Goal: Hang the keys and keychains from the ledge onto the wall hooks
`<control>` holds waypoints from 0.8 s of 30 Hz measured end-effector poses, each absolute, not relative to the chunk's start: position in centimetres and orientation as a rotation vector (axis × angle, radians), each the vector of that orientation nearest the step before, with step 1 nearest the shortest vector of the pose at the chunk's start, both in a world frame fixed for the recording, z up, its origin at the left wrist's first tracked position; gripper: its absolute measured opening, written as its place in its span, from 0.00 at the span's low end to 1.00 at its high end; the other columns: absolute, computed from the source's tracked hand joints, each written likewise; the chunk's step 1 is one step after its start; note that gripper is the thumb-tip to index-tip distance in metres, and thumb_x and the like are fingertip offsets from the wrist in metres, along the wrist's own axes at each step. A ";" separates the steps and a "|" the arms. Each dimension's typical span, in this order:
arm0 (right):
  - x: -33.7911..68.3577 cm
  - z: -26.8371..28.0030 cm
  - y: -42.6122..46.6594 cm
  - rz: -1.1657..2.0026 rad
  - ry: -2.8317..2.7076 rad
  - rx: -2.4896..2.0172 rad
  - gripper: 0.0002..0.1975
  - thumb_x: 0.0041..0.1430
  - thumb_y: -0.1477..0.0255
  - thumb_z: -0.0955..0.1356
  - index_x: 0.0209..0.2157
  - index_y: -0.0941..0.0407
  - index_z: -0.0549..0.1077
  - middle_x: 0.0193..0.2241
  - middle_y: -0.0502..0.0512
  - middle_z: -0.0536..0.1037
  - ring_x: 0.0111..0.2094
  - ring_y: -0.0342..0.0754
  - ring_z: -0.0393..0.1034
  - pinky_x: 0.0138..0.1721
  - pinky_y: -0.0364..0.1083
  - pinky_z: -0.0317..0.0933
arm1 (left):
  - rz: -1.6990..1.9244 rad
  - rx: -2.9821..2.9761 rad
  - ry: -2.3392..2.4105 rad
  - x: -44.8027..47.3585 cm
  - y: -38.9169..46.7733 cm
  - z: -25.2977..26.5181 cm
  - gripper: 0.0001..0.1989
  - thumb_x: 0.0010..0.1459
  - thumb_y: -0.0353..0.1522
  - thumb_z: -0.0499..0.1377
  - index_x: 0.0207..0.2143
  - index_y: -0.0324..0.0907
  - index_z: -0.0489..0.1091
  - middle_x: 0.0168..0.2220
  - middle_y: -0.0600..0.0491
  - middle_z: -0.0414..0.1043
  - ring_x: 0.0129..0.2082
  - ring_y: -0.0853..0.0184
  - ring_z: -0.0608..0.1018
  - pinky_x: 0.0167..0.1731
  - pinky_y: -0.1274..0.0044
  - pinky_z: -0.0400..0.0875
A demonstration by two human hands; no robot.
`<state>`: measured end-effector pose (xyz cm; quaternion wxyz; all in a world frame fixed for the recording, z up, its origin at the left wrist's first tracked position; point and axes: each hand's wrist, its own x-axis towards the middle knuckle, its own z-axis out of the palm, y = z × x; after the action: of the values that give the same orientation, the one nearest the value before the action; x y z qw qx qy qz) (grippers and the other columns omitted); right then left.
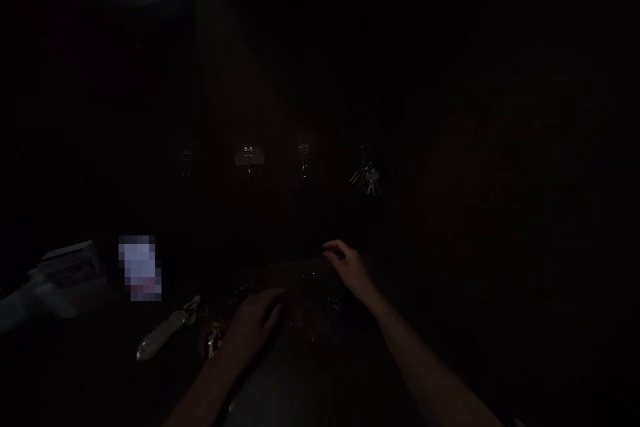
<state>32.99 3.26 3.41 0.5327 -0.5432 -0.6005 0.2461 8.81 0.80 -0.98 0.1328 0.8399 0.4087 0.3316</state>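
Too dark to judge clearance. Pale shiny elongated object (167, 332) lies left of left hand (253, 323); hanging metal key bunch (367, 177) beyond right hand (347, 270).

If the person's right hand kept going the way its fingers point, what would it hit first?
The right hand points up and left, toward the wall hooks; the hook looks nearest that line. The scene is very dark, so depth is uncertain.

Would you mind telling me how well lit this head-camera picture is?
Head view: very dark; only both hands, left hand and right hand, a pale long object, hanging keys and a blurred-out patch show; what the hands touch is unreadable.
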 end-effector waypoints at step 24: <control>33.3 1.8 1.9 0.529 -2.087 -1.400 0.09 0.52 0.76 0.65 0.33 0.52 0.76 0.36 0.52 0.76 0.41 0.48 0.68 0.44 0.46 0.59 | 0.722 2.677 0.911 9.2 -0.4 1.0 0.10 0.61 0.36 0.52 0.35 0.44 0.72 0.40 0.51 0.74 0.43 0.63 0.72 0.47 0.67 0.65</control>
<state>33.26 1.89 1.83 0.2829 -0.5228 -0.7795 0.1976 9.25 -0.35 0.97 0.1113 0.9115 0.3103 0.2459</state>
